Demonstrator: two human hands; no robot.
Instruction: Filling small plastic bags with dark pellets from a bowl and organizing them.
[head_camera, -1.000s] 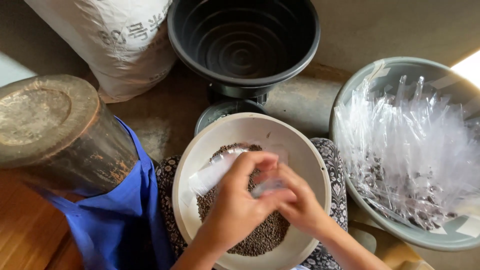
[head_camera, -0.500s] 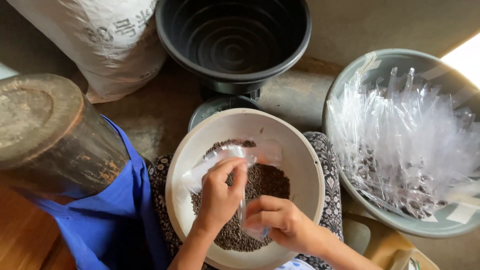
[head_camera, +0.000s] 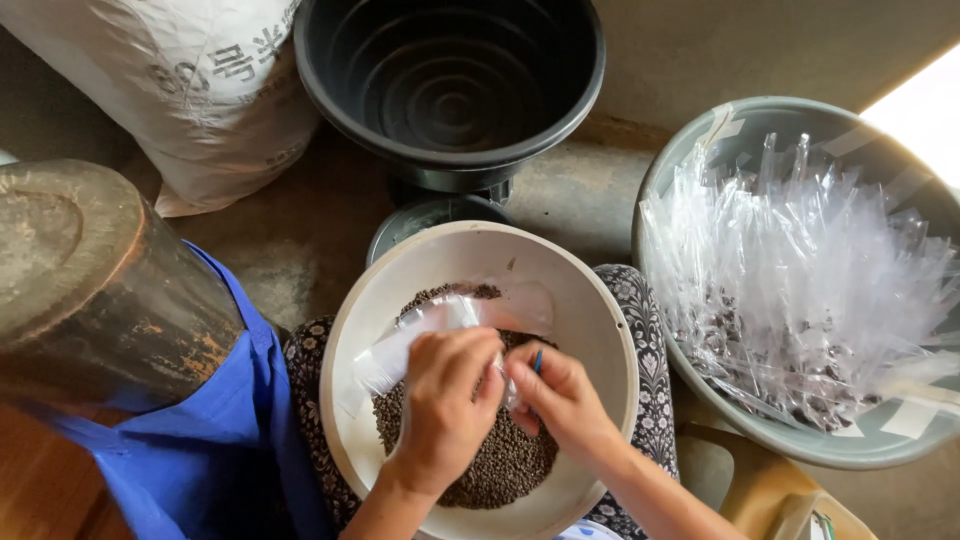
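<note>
A cream bowl (head_camera: 600, 330) rests on my lap with dark brown seeds (head_camera: 500, 465) heaped in its bottom. My left hand (head_camera: 445, 400) grips a small clear plastic bag (head_camera: 410, 335) over the seeds, the bag lying sideways toward the left. My right hand (head_camera: 560, 395) pinches the bag's other end right beside the left hand, with a thin blue thing between its fingers. Both hands touch each other above the middle of the bowl.
A grey basin (head_camera: 700, 160) on the right holds several filled clear bags (head_camera: 810, 270). A black tub (head_camera: 450, 85) stands behind the bowl, a white sack (head_camera: 190, 90) at the back left. A rusty metal can (head_camera: 90, 270) and blue cloth (head_camera: 190, 450) sit at the left.
My right hand has come up from the seeds to the bag beside my left hand. The view has shifted slightly.
</note>
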